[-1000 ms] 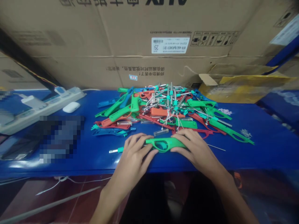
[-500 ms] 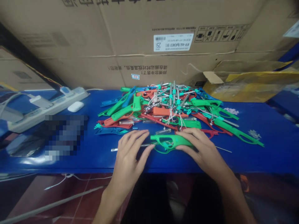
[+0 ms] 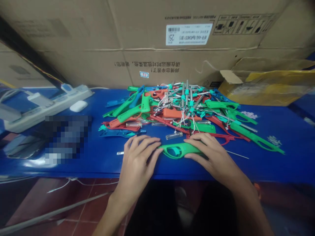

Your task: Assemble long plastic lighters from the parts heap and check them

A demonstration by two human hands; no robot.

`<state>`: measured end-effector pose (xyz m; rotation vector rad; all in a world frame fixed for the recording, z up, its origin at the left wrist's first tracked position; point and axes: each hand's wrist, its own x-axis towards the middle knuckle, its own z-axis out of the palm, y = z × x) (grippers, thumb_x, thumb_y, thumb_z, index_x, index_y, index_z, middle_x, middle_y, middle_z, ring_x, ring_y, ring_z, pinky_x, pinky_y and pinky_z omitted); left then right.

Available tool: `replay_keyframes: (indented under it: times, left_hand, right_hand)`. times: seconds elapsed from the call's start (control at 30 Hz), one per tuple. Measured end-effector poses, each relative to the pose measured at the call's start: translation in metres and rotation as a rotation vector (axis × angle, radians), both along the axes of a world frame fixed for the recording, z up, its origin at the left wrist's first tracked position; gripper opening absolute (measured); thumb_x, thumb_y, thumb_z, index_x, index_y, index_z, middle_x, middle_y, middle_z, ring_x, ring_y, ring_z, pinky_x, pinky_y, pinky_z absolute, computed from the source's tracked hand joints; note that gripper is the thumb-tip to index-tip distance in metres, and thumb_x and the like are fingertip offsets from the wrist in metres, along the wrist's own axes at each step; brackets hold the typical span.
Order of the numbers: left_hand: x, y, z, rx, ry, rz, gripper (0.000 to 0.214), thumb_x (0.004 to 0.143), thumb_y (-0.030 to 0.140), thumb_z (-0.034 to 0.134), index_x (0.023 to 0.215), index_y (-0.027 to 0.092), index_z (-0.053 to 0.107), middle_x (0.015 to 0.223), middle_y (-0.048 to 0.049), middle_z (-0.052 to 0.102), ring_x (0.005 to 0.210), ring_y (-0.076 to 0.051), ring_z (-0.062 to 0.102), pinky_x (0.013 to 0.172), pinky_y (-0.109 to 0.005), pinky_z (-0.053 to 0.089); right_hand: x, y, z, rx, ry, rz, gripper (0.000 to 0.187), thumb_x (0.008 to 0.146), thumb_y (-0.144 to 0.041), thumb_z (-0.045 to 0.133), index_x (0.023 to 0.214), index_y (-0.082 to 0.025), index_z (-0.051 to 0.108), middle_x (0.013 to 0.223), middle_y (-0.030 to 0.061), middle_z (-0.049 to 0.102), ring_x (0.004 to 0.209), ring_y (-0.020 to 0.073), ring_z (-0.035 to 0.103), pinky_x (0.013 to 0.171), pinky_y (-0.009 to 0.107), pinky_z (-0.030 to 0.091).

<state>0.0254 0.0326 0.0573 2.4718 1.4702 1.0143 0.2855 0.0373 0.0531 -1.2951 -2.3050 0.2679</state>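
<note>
Just above the table's front edge, a green lighter casing (image 3: 182, 147) lies sideways between my two hands. My left hand (image 3: 139, 159) pinches its narrow nose end with thumb and fingers, which cover the tip. The handle end is gripped by my right hand (image 3: 215, 157). A teal trigger (image 3: 176, 151) shows inside the casing's loop. Behind my left fingers, a metal lighter tube (image 3: 120, 153) pokes out to the left. Beyond my hands is a heap of lighter parts: green handle shells (image 3: 130, 113), orange shells (image 3: 171, 113), metal tubes with white wires, and clear fuel tanks (image 3: 174, 135).
Cardboard boxes (image 3: 147, 36) wall off the back, and a yellow-taped carton (image 3: 268, 87) stands at the right. On the left are a power strip (image 3: 59, 104), a white earbud case (image 3: 78, 106) and a phone (image 3: 26, 147). A thin rod (image 3: 237, 154) lies beside my right hand.
The green casing's two halves, apart at the nose end before, now sit together. My left hand has closed in on that end. The view has shifted slightly.
</note>
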Motion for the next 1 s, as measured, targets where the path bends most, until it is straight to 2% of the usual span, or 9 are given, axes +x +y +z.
replay_keyframes:
  times: [0.17, 0.47, 1.0]
  left_hand:
    - [0.0000, 0.0006, 0.0007, -0.016, 0.014, -0.012, 0.014, 0.099, 0.024, 0.065, 0.110, 0.024, 0.072, 0.116, -0.0012, 0.076, 0.112, -0.026, 0.061, 0.103, -0.050, 0.039]
    - [-0.0006, 0.0020, -0.0011, -0.039, 0.025, -0.018, 0.015, 0.099, 0.022, 0.064, 0.113, 0.023, 0.069, 0.115, -0.0014, 0.076, 0.111, -0.025, 0.061, 0.100, -0.047, 0.040]
    - [-0.0008, -0.0034, 0.0000, -0.080, 0.009, 0.021, 0.014, 0.101, 0.023, 0.060, 0.113, 0.024, 0.067, 0.118, -0.0013, 0.074, 0.112, -0.024, 0.060, 0.100, -0.046, 0.042]
  right_hand:
    - [-0.0004, -0.0009, 0.0025, -0.020, -0.001, 0.009, 0.034, 0.101, -0.044, 0.056, 0.129, -0.025, 0.059, 0.123, 0.0082, 0.062, 0.115, 0.0251, 0.057, 0.100, 0.041, 0.046]
    - [-0.0013, -0.0020, 0.0031, -0.015, -0.005, 0.024, 0.031, 0.100, -0.043, 0.059, 0.125, -0.024, 0.061, 0.124, 0.0073, 0.062, 0.117, 0.0247, 0.057, 0.101, 0.041, 0.045]
    - [-0.0037, -0.0017, 0.0046, 0.034, -0.056, 0.051, 0.032, 0.102, -0.041, 0.057, 0.127, -0.022, 0.064, 0.124, 0.0094, 0.065, 0.114, 0.0253, 0.059, 0.098, 0.045, 0.048]
